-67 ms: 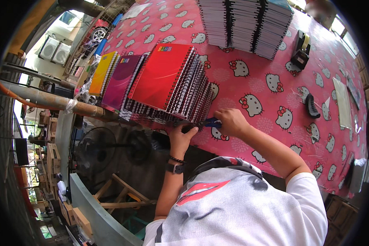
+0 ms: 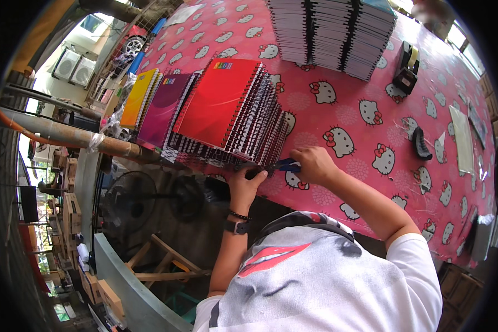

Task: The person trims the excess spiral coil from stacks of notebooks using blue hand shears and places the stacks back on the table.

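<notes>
My right hand [image 2: 314,166] is closed around blue-handled pliers [image 2: 288,165], their dark jaws pointing left at the near edge of the table. Close to the jaws, my left hand [image 2: 246,183] is closed with the thumb up, on something dark that I cannot make out. Just beyond both hands rises a stack of red spiral notebooks [image 2: 221,105], its wire bindings facing right. Left of it stand a purple notebook stack [image 2: 163,110] and a yellow notebook stack [image 2: 140,99]. The jaw tips and most left fingers are hard to see.
Tall stacks of wire-bound books [image 2: 329,39] stand at the far side of the pink table [image 2: 348,119]. A black tape dispenser [image 2: 407,69] and a curved black object [image 2: 421,145] lie to the right. A rusty pipe [image 2: 116,145] and a fan [image 2: 128,202] are at the left.
</notes>
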{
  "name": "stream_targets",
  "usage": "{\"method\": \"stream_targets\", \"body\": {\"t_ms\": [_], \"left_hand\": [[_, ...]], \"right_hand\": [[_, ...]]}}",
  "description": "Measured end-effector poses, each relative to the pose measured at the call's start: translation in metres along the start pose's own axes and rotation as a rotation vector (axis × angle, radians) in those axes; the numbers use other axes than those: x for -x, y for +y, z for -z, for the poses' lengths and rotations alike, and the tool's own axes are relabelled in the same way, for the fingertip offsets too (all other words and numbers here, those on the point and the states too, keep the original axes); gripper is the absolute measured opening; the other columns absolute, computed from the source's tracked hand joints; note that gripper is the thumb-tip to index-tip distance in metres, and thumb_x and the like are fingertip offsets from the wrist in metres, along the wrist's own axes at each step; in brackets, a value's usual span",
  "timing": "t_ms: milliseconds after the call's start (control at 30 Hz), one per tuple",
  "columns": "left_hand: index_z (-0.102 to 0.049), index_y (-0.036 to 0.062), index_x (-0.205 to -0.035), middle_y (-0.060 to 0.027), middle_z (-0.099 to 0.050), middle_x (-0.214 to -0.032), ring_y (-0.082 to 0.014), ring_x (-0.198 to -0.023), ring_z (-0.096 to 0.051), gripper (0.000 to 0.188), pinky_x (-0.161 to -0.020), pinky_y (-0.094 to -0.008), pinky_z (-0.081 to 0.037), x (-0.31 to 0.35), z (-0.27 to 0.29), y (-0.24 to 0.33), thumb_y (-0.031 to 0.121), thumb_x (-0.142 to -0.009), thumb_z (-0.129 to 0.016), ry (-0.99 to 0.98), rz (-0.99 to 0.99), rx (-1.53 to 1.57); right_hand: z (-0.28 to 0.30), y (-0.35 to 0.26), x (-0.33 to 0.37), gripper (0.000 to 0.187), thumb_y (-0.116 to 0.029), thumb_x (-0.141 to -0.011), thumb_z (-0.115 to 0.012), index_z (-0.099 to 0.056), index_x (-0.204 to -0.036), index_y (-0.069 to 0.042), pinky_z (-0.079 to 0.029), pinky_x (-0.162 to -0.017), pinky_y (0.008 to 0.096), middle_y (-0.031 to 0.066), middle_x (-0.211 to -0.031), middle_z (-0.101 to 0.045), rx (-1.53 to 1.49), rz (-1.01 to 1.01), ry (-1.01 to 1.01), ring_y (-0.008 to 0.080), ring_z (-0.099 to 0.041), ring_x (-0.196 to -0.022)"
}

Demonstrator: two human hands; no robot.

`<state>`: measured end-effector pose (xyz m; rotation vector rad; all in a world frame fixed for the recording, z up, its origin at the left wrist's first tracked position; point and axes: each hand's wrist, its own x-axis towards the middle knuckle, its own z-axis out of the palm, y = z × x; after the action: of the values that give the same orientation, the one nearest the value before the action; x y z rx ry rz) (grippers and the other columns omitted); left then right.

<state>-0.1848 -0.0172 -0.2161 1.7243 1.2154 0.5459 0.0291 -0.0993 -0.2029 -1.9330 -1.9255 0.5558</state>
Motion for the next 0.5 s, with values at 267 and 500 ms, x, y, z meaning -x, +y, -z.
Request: {"method": "stream_targets", "body": {"t_ms": [267,500], "left_hand": [[-0.066,0.0018,-0.092,-0.01,-0.069,-0.083,-0.0209,-0.075,-0.065,0.031,-0.072,-0.0319,-0.05,-0.002,-0.012,-0.015,0.023,-0.072,-0.076,0.048,0.003,0.027],[-0.065,0.0014,-0.091,-0.0122,-0.068,-0.083,-0.0236,-0.076,-0.065,0.03,-0.073,-0.0337,-0.05,0.0,-0.009,0.0,0.022,-0.071,-0.075,0.067,-0.138,-0.109]], "right_hand": [[0.0,0.007,-0.001,0.031,-0.018,-0.06,-0.07,-0.058,-0.088,-0.008,-0.045,-0.075,0.0407,0.0086,-0.081,-0.06,0.174,0.174,0.233,0.0287,-0.059,-0.086],[0.005,0.005,0.0,0.037,-0.02,-0.059,-0.072,-0.057,-0.091,-0.007,-0.044,-0.081,0.0397,0.0083,-0.091,-0.06,0.002,-0.047,-0.108,0.0264,-0.057,-0.094]]}}
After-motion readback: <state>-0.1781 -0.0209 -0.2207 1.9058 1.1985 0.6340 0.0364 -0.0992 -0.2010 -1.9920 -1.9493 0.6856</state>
